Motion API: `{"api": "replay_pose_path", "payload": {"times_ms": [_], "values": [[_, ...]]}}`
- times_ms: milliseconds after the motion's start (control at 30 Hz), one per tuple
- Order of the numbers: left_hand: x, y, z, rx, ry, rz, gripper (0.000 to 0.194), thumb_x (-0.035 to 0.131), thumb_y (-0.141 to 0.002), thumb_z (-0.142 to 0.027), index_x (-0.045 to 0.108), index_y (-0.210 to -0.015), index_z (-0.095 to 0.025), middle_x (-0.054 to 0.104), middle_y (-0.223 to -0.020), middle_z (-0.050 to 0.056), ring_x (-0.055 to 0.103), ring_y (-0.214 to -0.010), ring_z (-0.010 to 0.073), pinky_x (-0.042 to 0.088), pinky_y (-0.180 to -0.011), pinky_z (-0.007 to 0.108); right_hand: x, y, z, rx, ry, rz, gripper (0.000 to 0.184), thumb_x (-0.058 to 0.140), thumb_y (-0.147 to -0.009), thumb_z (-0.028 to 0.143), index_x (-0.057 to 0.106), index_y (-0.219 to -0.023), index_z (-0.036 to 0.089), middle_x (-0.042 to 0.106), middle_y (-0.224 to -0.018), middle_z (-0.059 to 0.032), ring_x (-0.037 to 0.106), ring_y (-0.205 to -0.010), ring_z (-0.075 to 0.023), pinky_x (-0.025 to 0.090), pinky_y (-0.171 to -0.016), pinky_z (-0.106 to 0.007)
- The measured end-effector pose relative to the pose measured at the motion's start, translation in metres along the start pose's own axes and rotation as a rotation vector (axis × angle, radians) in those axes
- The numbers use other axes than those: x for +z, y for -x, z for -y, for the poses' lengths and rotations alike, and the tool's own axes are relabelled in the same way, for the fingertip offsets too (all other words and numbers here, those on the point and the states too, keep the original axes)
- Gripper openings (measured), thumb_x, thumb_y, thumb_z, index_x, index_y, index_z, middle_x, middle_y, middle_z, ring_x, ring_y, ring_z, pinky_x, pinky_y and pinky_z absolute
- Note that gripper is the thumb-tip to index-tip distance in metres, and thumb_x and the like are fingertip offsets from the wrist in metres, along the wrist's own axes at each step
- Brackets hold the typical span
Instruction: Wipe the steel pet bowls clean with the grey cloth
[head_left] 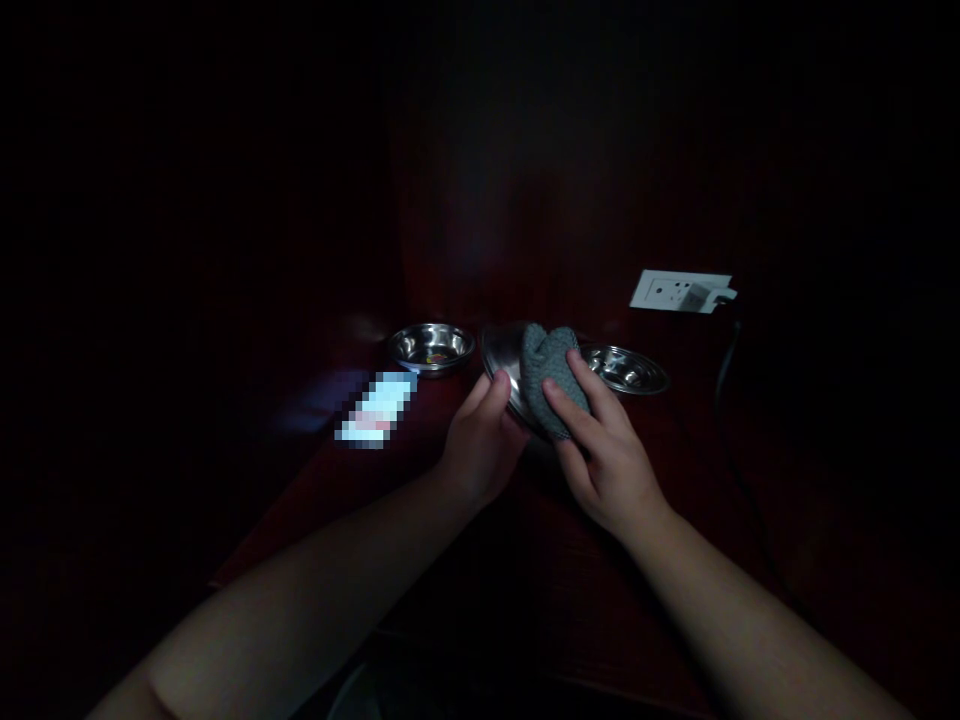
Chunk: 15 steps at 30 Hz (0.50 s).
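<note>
My left hand (484, 440) grips the near-left rim of a shiny metal bowl (504, 352), its thumb on the inner side. The bowl is tilted up above the table. In my right hand (611, 455) is a bunched grey cloth (551, 375), pressed against the bowl, with the fingers spread over it. The cloth covers much of the bowl's right part. Behind and to the left of my hands sits a second metal bowl (431, 348) with a small coloured patch at its bottom. A third metal bowl (626, 370) rests to the right, partly hidden by my right hand and the cloth.
A lit phone (377, 408), its screen blurred out, lies left of my hands on the dark red table (300, 510). At the back right is a white wall socket (681, 291) with a plug in it, and a cable (726, 370) hangs down there. The surroundings are very dark.
</note>
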<state>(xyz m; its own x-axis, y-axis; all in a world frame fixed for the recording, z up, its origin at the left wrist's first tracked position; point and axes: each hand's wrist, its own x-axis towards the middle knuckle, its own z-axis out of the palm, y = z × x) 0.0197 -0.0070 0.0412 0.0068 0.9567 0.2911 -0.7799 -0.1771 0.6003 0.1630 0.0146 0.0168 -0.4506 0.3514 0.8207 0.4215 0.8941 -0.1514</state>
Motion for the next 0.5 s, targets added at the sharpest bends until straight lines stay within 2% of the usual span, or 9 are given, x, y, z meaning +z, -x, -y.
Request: {"api": "replay_pose_path", "payload": {"times_ms": [200, 300, 500], "values": [[-0.003, -0.003, -0.008, -0.053, 0.034, 0.096, 0.039, 0.044, -0.097, -0.020, 0.050, -0.135, -0.023, 0.064, -0.130, 0.007, 0.057, -0.125, 0.0225, 0.039, -0.110, 0.042, 0.005, 0.003, -0.003, 0.154, -0.027, -0.007, 0.065, 0.050, -0.092, 0.017, 0.029, -0.152, 0.034, 0.018, -0.163, -0.0031, 0.025, -0.147, -0.0290, 0.030, -0.117, -0.056], [-0.007, -0.005, -0.009, -0.084, 0.054, 0.140, 0.038, 0.043, -0.097, -0.021, 0.051, -0.134, -0.021, 0.065, -0.128, 0.008, 0.058, -0.124, 0.0229, 0.040, -0.109, 0.042, 0.006, 0.005, -0.005, 0.226, -0.049, -0.050, 0.063, 0.049, -0.094, 0.022, 0.028, -0.153, 0.032, 0.020, -0.163, -0.0032, 0.024, -0.148, -0.0270, 0.025, -0.119, -0.054], [-0.013, -0.006, -0.008, -0.158, 0.065, 0.193, 0.037, 0.044, -0.097, -0.020, 0.052, -0.133, -0.019, 0.066, -0.125, 0.008, 0.059, -0.123, 0.0213, 0.041, -0.108, 0.037, 0.008, 0.006, -0.017, 0.384, -0.152, -0.189, 0.056, 0.051, -0.094, 0.030, 0.040, -0.149, 0.025, 0.039, -0.155, -0.0073, 0.033, -0.145, -0.0235, 0.023, -0.121, -0.049]]}}
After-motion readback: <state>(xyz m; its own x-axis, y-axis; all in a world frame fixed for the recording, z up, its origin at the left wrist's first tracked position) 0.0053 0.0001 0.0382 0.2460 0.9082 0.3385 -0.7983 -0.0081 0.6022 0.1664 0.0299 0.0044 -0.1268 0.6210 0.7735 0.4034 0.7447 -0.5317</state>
